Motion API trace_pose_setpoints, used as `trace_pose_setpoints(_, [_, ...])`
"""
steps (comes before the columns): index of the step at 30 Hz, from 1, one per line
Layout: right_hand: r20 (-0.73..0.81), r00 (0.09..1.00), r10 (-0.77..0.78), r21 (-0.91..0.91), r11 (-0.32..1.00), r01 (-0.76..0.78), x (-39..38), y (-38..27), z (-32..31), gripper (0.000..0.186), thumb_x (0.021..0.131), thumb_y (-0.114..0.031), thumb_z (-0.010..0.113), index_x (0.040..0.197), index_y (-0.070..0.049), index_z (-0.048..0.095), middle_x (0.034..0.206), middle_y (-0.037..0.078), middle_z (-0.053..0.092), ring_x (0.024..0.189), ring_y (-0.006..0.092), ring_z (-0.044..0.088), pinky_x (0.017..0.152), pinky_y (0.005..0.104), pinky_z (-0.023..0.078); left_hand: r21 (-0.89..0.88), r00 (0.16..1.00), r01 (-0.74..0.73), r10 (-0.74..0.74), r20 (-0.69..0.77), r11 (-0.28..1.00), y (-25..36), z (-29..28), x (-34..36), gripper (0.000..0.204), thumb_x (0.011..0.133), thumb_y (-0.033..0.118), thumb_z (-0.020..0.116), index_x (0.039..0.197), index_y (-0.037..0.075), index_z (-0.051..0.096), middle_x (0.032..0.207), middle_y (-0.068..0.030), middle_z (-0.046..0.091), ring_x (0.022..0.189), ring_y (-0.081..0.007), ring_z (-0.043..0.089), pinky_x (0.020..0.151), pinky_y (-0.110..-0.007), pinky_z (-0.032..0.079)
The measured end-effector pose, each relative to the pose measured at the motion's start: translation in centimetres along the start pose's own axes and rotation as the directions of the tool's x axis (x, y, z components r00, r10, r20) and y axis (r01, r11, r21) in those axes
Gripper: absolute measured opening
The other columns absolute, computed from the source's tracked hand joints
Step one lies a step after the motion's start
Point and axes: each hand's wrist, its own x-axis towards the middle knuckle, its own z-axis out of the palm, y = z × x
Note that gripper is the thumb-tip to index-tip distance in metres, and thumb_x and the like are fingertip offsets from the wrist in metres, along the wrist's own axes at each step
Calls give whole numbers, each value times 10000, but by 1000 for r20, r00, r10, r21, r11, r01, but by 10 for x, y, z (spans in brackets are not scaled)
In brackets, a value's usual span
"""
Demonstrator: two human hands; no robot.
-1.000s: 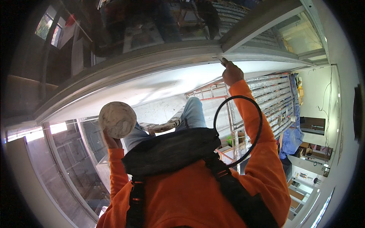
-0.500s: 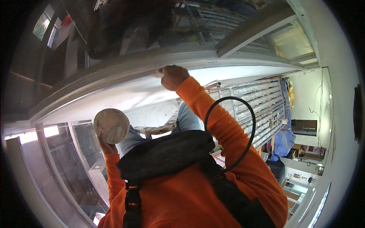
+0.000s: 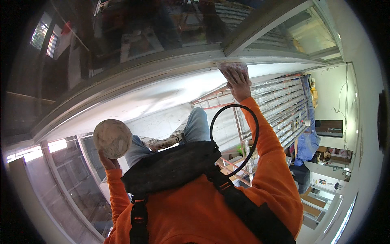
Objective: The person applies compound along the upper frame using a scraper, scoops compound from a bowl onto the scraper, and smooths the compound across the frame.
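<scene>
The flat tool is up at the long gray rail under the dark glass. The right hand has its fingers pressed along it, though its far side is too hidden to tell its kind. The step seems to be rubbing or scraping the rail; the next move likely needs a flat, steady push. Low down, the left hand holds the round bowl from below, fingers snug on it. The rail has open room leftward. A black loop hangs by the right sleeve and could snag.
</scene>
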Motion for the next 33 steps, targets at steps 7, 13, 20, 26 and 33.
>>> trace_pose_setpoints(7, [18,1000,18,-133,991,-16,8,9,37,746,738,-112,662,1400,-306,377,1388,-34,440,1239,231,435,1074,496,246,23,998,50,-51,40,998,6,41,-26,621,878,388,526,1356,25,365,1330,-154,456,1205,-311,474,981,-451,433])
trace_pose_setpoints(13, [481,843,240,-178,969,-174,31,16,-59,585,812,-57,517,1336,-310,462,1237,-25,586,1028,175,595,870,421,425,12,994,84,-84,71,996,-2,35,-21,624,880,396,509,1376,56,344,1349,-156,433,1210,-322,468,987,-475,425])
trace_pose_setpoints(20, [354,806,475,-126,878,-462,51,14,-40,425,786,-101,477,1199,-112,573,1048,122,664,944,298,640,840,413,497,-6,998,20,-19,68,1000,-10,21,-11,604,886,421,514,1342,41,399,1325,-146,464,1211,-283,473,978,-416,427])
trace_pose_setpoints(26, [483,794,370,-42,915,-401,92,-61,-31,422,751,-156,475,1141,-129,633,1039,157,659,971,305,630,873,399,489,-8,999,38,-38,-6,999,-8,-4,-12,607,892,422,509,1350,43,389,1327,-146,463,1222,-282,461,989,-421,420])
trace_pose_setpoints(33, [440,897,44,265,948,-177,137,-199,-49,244,728,-159,500,841,-31,675,825,198,669,787,355,654,731,441,520,242,993,-79,54,106,967,-17,-9,-5,607,890,401,504,1363,45,367,1335,-146,449,1223,-292,458,998,-433,414])
